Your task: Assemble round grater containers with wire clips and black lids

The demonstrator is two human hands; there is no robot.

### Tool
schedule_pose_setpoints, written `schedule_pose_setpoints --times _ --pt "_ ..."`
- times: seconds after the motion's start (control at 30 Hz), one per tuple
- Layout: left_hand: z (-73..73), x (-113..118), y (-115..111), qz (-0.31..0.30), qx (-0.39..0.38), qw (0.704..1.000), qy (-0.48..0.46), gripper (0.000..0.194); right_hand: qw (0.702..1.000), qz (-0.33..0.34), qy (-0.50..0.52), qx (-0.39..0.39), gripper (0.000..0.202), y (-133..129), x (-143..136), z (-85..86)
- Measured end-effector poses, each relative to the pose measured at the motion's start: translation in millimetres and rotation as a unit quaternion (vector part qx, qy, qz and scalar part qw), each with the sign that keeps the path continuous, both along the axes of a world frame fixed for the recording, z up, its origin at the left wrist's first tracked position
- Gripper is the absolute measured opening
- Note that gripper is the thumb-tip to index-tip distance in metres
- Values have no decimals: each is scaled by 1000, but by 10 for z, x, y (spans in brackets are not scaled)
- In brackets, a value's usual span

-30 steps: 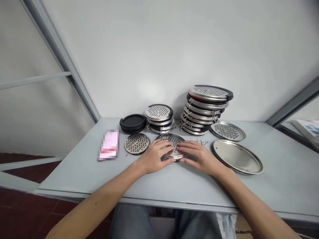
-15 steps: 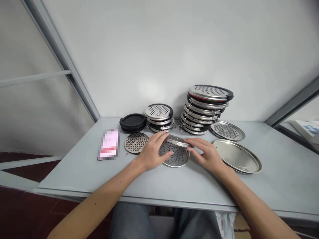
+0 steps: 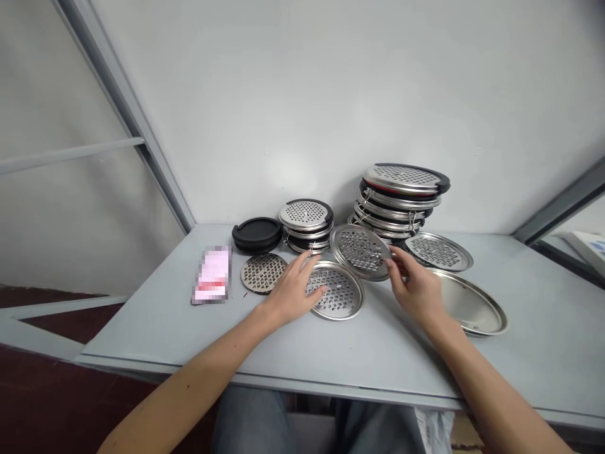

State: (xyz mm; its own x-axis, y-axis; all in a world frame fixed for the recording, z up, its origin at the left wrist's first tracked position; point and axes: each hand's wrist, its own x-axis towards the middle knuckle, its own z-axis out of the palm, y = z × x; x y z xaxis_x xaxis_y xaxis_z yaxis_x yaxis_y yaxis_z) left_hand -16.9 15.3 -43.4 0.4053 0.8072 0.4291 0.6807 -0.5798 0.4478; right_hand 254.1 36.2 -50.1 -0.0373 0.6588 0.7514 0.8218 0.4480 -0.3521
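My right hand pinches the right edge of a round metal grater plate, which is raised and tilted with its rough perforated face showing. Below it a second round grater plate lies flat on the table, rim up. Over the left edge of that plate rests my left hand, fingers apart and thumb reaching onto the plate; whether it presses on it I cannot tell. Just left of this hand is a smaller grater disc without a raised rim, partly covered by the fingers.
Behind stand a short stack of graters with black rims, a tall leaning stack with wire clips, and black round bases. On the right lie another grater plate and a plain metal lid. A blurred pink item lies left.
My right hand has moved right with the grater plate, turning its face into view. The left hand has let go of that plate and stays over the lower one.
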Motion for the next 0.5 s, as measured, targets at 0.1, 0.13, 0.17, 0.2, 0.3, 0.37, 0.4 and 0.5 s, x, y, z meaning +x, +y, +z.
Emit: schedule_pose_setpoints --times 0.1,0.13,0.17,0.2,0.3,0.37,0.4,0.5 --pt "0 -6 -9 -5 -17 1000 13 57 1000 15 14 -16 35 2 17 2" --pt "1 -8 -12 -8 -21 1000 16 56 999 20 16 -20 35 2 19 5" --pt "1 -10 -14 -10 -23 1000 18 55 999 23 16 -24 35 2 19 9" --pt "0 -11 -16 -12 -24 999 19 54 999 24 18 -27 34 3 19 14" --pt "-8 -14 -14 -19 -19 999 19 52 999 5 29 -28 33 12 16 22" --pt "-14 -16 -9 -21 -14 1000 18 52 999 -20 42 -20 32 18 14 21" --pt "-16 -17 -6 -21 -11 1000 17 51 998 -32 50 -15 32 19 14 19" --pt "-8 -17 -3 -17 -12 1000 15 51 995 -61 80 0 32 16 13 22"
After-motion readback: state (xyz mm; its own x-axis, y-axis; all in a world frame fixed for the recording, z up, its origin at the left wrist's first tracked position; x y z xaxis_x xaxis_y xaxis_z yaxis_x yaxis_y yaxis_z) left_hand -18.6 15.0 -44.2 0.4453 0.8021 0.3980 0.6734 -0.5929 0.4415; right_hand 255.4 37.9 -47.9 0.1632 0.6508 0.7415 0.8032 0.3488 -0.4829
